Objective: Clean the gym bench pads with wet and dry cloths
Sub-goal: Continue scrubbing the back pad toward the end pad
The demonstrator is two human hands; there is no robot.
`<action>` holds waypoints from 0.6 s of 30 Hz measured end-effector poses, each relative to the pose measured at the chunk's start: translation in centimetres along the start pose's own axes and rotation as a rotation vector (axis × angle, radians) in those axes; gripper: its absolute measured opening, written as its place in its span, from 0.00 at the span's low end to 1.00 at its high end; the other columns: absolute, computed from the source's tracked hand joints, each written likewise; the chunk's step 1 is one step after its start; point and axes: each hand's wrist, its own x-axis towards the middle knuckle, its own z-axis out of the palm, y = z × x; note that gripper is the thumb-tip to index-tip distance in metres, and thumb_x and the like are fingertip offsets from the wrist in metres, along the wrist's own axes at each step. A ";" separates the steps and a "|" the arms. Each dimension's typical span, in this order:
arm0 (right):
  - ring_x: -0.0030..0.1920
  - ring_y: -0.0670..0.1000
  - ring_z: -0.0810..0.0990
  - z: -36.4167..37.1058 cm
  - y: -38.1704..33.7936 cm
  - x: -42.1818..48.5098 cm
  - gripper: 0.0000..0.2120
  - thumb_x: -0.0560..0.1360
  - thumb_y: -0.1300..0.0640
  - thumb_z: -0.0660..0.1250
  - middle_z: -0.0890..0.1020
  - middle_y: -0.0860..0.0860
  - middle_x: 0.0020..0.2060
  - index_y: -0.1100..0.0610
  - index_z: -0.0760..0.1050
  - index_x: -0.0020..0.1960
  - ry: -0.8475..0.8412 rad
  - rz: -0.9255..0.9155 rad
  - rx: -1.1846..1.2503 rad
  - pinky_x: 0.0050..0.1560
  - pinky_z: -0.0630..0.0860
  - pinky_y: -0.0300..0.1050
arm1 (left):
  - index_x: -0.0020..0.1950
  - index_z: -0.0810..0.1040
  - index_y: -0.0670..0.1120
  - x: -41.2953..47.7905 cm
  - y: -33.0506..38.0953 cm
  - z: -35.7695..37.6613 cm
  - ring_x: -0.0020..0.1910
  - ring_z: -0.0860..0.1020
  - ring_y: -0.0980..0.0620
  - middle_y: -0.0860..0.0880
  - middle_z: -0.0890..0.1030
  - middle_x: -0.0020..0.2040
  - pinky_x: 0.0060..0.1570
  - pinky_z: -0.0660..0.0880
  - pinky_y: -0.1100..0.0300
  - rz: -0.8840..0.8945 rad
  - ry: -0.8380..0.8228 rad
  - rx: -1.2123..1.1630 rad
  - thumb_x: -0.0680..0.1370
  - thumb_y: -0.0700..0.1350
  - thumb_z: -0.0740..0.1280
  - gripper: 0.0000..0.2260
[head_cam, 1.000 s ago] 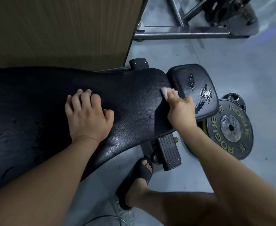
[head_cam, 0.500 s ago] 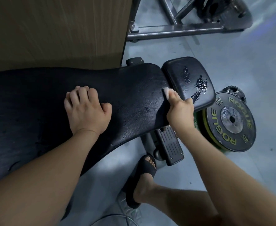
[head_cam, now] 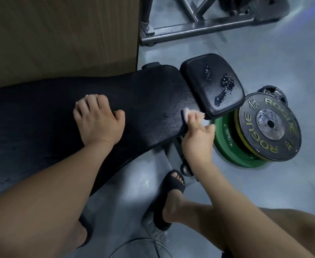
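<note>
The right hand (head_cam: 196,135) pinches a small pale cloth (head_cam: 188,114) under curled fingertips and presses it onto the near end corner of the long black back pad (head_cam: 153,94), right at the seam where that pad meets the smaller seat pad (head_cam: 195,75). Patches of wet droplets (head_cam: 225,84) sit on the seat pad's top, well clear of the cloth. The left hand (head_cam: 98,121) rests palm down mid-pad, fingers bent and holding nothing. Just past the right hand, below the seat pad's near edge, a black weight plate (head_cam: 270,125) lies stacked on a green plate (head_cam: 225,144). A wooden panel (head_cam: 59,34) borders the pad's far edge; grey floor (head_cam: 274,58) lies open beyond the seat pad, up to a metal frame (head_cam: 199,28).
</note>
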 end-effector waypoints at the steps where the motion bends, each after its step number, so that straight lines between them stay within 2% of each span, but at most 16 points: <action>1: 0.41 0.55 0.65 0.4 -0.6 -1.7 0.28 0.72 0.65 0.50 0.77 0.51 0.64 0.54 0.71 0.70 -0.023 -0.033 0.015 0.49 0.64 0.47 | 0.60 0.71 0.40 0.0 0.1 -0.1 0.65 0.68 0.33 0.36 0.73 0.62 0.68 0.66 0.35 0.002 -0.004 0.006 0.77 0.53 0.60 0.19; 2: 0.42 0.54 0.62 0.7 -0.9 -3.0 0.29 0.73 0.64 0.50 0.77 0.51 0.66 0.55 0.71 0.72 -0.045 -0.082 0.029 0.51 0.68 0.49 | 0.60 0.71 0.40 -0.1 0.2 -0.2 0.65 0.68 0.33 0.36 0.73 0.62 0.68 0.66 0.35 0.008 -0.006 0.014 0.78 0.53 0.60 0.19; 4: 0.43 0.53 0.62 1.1 -0.1 -3.5 0.29 0.73 0.66 0.57 0.75 0.49 0.71 0.54 0.72 0.72 -0.014 -0.192 0.059 0.52 0.70 0.50 | 0.61 0.71 0.39 -0.3 0.3 -0.5 0.65 0.68 0.33 0.36 0.73 0.63 0.68 0.66 0.35 0.017 -0.015 0.034 0.79 0.53 0.60 0.19; 6: 0.40 0.54 0.64 0.4 1.3 -2.0 0.31 0.70 0.71 0.61 0.77 0.46 0.69 0.51 0.74 0.70 0.031 -0.246 0.064 0.49 0.69 0.47 | 0.63 0.71 0.37 -0.4 0.4 -0.4 0.66 0.68 0.32 0.34 0.73 0.65 0.69 0.65 0.35 0.036 -0.011 0.043 0.79 0.52 0.60 0.20; 8: 0.41 0.53 0.65 -0.8 2.3 -0.6 0.33 0.69 0.72 0.59 0.77 0.41 0.66 0.48 0.74 0.68 0.041 -0.184 0.051 0.48 0.65 0.44 | 0.63 0.72 0.36 -0.6 0.3 -0.1 0.68 0.68 0.32 0.34 0.73 0.67 0.71 0.63 0.34 0.059 0.007 0.015 0.79 0.50 0.59 0.20; 10: 0.43 0.52 0.63 -1.1 2.7 0.2 0.32 0.70 0.70 0.55 0.76 0.41 0.65 0.47 0.72 0.69 0.048 -0.002 0.060 0.48 0.64 0.46 | 0.68 0.72 0.36 -1.5 0.3 0.3 0.74 0.64 0.34 0.36 0.70 0.73 0.76 0.57 0.36 0.054 -0.010 -0.019 0.81 0.51 0.57 0.22; 12: 0.43 0.55 0.65 -0.6 1.1 -0.6 0.29 0.69 0.68 0.54 0.77 0.45 0.63 0.52 0.71 0.67 0.061 0.110 0.074 0.46 0.63 0.47 | 0.77 0.65 0.39 -3.3 0.4 0.5 0.80 0.57 0.40 0.41 0.64 0.79 0.79 0.51 0.39 0.052 -0.081 -0.012 0.83 0.54 0.53 0.27; 13: 0.43 0.56 0.66 -0.1 -0.2 -1.7 0.28 0.67 0.67 0.54 0.77 0.49 0.60 0.53 0.71 0.65 0.046 0.090 0.083 0.45 0.64 0.48 | 0.80 0.61 0.41 -4.2 0.5 0.5 0.81 0.54 0.41 0.43 0.61 0.81 0.79 0.48 0.40 0.065 -0.097 -0.005 0.84 0.55 0.51 0.28; 15: 0.45 0.57 0.67 0.9 -3.0 -4.5 0.28 0.66 0.66 0.57 0.78 0.54 0.58 0.54 0.73 0.65 -0.031 -0.068 0.080 0.46 0.69 0.52 | 0.81 0.58 0.43 -5.8 0.4 0.5 0.82 0.51 0.43 0.45 0.58 0.82 0.80 0.47 0.42 0.097 -0.100 0.005 0.84 0.56 0.49 0.29; 18: 0.45 0.57 0.69 0.8 -3.3 -5.3 0.32 0.65 0.67 0.64 0.77 0.50 0.66 0.53 0.75 0.69 -0.033 -0.385 0.078 0.47 0.72 0.53 | 0.82 0.58 0.44 -6.5 0.2 0.6 0.82 0.50 0.45 0.46 0.58 0.82 0.80 0.48 0.42 0.100 -0.086 0.004 0.84 0.57 0.50 0.29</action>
